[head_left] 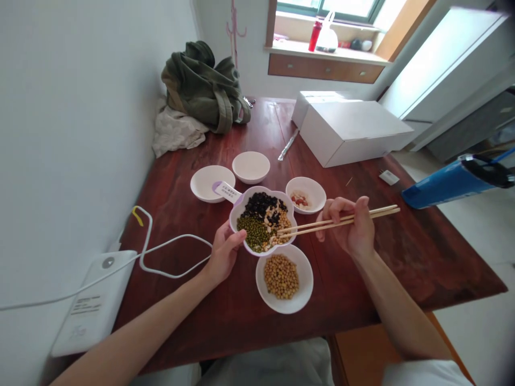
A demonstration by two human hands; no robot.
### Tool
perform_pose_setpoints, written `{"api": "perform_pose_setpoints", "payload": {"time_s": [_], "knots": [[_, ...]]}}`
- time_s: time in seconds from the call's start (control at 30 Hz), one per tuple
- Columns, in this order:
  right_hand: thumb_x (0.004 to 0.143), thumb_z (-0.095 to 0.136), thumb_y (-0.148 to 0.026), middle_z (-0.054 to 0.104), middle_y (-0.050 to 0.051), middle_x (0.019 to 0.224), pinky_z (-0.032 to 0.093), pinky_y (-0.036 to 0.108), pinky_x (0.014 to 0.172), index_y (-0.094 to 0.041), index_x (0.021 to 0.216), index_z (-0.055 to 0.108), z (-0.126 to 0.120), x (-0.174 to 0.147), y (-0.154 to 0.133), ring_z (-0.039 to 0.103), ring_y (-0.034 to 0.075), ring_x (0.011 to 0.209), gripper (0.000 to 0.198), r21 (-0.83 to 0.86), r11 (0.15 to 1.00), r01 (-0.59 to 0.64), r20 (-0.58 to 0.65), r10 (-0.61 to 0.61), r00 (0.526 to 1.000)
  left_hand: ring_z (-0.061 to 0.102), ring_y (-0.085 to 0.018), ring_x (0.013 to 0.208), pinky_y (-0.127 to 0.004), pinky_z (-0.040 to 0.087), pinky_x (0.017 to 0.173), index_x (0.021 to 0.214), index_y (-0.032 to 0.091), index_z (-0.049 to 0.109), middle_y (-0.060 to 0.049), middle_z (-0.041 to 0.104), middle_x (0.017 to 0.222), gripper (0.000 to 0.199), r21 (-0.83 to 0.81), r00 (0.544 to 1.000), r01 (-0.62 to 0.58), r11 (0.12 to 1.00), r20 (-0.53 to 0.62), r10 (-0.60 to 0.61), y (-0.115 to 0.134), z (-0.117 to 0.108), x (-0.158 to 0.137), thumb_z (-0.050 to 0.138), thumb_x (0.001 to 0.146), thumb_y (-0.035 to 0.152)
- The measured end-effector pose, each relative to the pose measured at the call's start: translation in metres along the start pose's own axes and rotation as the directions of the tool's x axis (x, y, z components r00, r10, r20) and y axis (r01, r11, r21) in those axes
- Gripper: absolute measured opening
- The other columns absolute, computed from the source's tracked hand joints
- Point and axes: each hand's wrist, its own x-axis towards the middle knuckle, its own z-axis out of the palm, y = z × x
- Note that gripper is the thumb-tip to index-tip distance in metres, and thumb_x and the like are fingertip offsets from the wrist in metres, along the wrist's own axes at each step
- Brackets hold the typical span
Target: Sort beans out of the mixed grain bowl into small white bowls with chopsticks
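My left hand (226,249) grips the rim of a flower-shaped bowl (234,219) with a labelled handle (228,191). Inside it are black beans (259,205), green mung beans (252,231), yellow beans and pale pieces. A pair of chopsticks (338,222) is held in my right hand (349,225), their tips among the yellow beans in that bowl. Nearer to me, a white bowl (263,297) contains yellow soybeans (281,276). Beyond my right fingers, another white bowl (317,187) has a few reddish and pale pieces. Two white bowls (251,167) (209,182) with nothing visible in them stand behind.
White boxes (354,128) and a green bag (205,86) sit at the table's far side. To the right are a blue bottle (446,182) and a white charger (389,177). A white device (96,300) with a looped cable (173,276) lies on the left.
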Motion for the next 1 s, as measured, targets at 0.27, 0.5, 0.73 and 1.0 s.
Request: {"api": "perform_pose_setpoints", "payload": {"time_s": [0.27,0.5,0.73,1.0], "knots": [[0.103,0.069,-0.080,0.054,0.001,0.053,0.058,0.033,0.041,-0.021,0.065,0.069,0.009,-0.009,-0.007,0.071,0.024,0.050,0.070,-0.090,0.994,0.056,0.026,-0.054,0.998,0.086,-0.038,0.109,-0.045,0.072,0.091,0.114,0.018,0.081,-0.012,0.088,0.109,0.047,0.032,0.999,-0.032,0.999,0.019,0.031,-0.002,0.000,0.000,0.096,0.080,0.047],[0.097,0.072,-0.085,0.055,0.000,0.054,0.057,0.031,0.039,-0.021,0.064,0.068,0.009,-0.006,-0.006,0.071,0.022,0.049,0.072,-0.092,0.993,0.072,0.016,-0.071,0.997,0.086,-0.038,0.111,-0.046,0.073,0.092,0.114,0.017,0.080,-0.012,0.088,0.113,0.047,0.030,0.998,-0.050,0.998,0.043,0.049,-0.001,0.003,0.000,0.095,0.081,0.048],[0.098,0.076,-0.080,0.055,0.001,0.054,0.060,0.032,0.043,-0.020,0.063,0.070,0.009,-0.009,-0.006,0.072,0.022,0.050,0.070,-0.089,0.991,0.102,0.047,-0.098,0.994,0.087,-0.038,0.108,-0.046,0.074,0.091,0.112,0.017,0.080,-0.012,0.088,0.109,0.047,0.042,0.997,-0.061,0.997,0.045,0.059,-0.002,0.002,0.001,0.095,0.081,0.048],[0.099,0.073,-0.082,0.059,0.001,0.055,0.056,0.031,0.038,-0.022,0.062,0.069,0.014,-0.010,-0.003,0.068,0.020,0.046,0.071,-0.135,0.976,0.170,-0.008,-0.173,0.985,0.086,-0.039,0.114,-0.046,0.074,0.092,0.117,0.018,0.080,-0.012,0.088,0.114,0.047,0.032,0.997,-0.071,0.997,0.046,0.070,-0.002,0.006,0.002,0.093,0.081,0.045]]}}
